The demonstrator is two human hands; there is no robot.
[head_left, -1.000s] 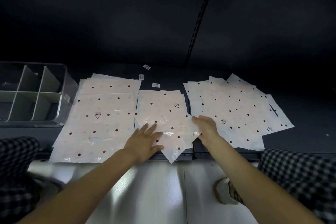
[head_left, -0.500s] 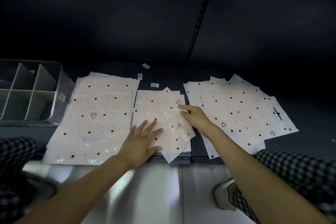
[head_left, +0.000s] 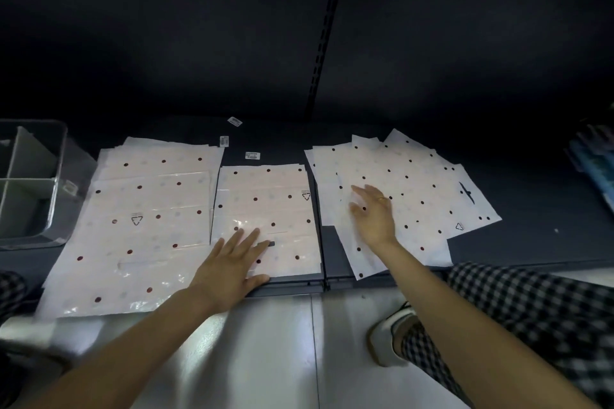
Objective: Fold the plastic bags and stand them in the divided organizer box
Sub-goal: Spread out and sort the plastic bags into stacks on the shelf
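Observation:
Three piles of white dotted plastic bags lie flat on a dark shelf. The left pile is the largest, the middle pile is smaller, and the right pile is fanned out loosely. My left hand rests flat with spread fingers on the near edge of the middle pile. My right hand hovers over or touches the right pile with straight fingers, holding nothing. The clear divided organizer box stands at the far left, its visible compartments holding no bags.
Small white labels lie on the shelf behind the middle pile. A dark upright rail runs up the back wall. Blue items sit at the far right. My checkered trouser leg and shoe are on the pale floor.
My right hand has let go of the bag it was laying on the middle pile and moved right onto the right pile. That bag now lies flat. My left hand stays put.

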